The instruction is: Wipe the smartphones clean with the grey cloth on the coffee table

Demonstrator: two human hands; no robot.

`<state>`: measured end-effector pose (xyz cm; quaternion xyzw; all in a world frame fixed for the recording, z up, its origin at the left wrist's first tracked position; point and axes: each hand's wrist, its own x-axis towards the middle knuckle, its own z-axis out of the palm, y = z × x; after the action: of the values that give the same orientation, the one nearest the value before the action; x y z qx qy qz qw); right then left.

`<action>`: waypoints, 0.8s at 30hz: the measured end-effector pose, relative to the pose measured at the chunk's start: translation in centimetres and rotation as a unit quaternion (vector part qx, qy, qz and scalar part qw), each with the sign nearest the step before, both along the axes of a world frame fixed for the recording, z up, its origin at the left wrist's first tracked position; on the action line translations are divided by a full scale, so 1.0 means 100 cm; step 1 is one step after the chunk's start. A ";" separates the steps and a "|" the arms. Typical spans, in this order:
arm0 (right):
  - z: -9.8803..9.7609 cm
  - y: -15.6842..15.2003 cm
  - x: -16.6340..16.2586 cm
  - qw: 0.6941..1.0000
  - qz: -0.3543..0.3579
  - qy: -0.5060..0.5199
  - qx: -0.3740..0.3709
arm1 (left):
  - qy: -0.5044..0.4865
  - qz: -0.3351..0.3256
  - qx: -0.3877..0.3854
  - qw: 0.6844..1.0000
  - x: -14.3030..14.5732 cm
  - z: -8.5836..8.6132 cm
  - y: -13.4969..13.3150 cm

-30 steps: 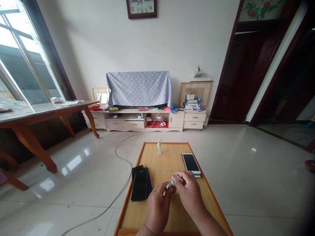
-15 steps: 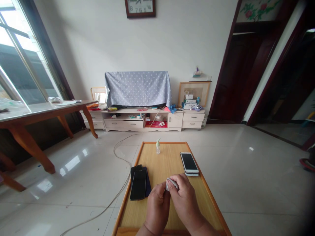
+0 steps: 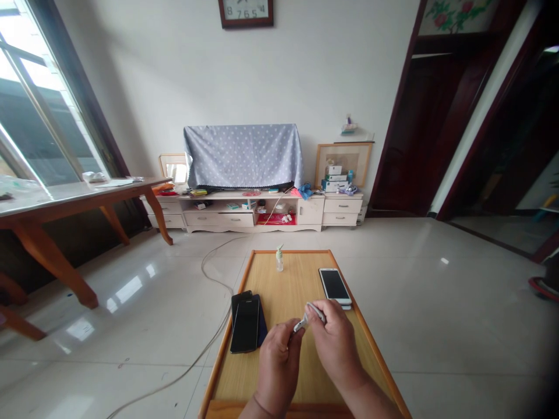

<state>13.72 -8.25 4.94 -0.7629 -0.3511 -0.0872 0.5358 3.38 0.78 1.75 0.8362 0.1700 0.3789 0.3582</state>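
Note:
My left hand (image 3: 279, 355) is closed around one end of a slim silver thing (image 3: 299, 325) with a small dark spot on its edge. Most of it is hidden by the fingers, so its kind does not show clearly. My right hand (image 3: 334, 331) pinches a folded light-grey cloth (image 3: 316, 312) against the other end. Left of the hands, a black phone (image 3: 245, 327) lies on top of other dark, flat items. Beyond my right hand, a white-framed phone (image 3: 335, 284) rests on another pale, flat thing. A small clear pump bottle (image 3: 279, 260) stands upright near the far edge.
The hands are above a wooden table (image 3: 301, 262) with a raised orange-brown rim. A cable (image 3: 209, 337) runs over the tiled floor on its left. A low white cabinet (image 3: 310, 212) stands by the wall, and a larger table (image 3: 117, 189) is at the left.
My right hand has shifted slightly right and up with the cloth. More of the slim silver thing now shows between the hands, and my left hand has moved up a little.

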 end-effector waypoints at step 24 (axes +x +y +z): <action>0.006 -0.002 0.002 0.999 -0.025 -0.013 -0.021 | -0.006 -0.018 -0.016 1.000 -0.003 0.001 -0.002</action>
<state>13.88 -8.49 5.52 -0.7811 -0.3409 -0.1032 0.5128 3.13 0.62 1.82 0.8312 0.1591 0.3743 0.3790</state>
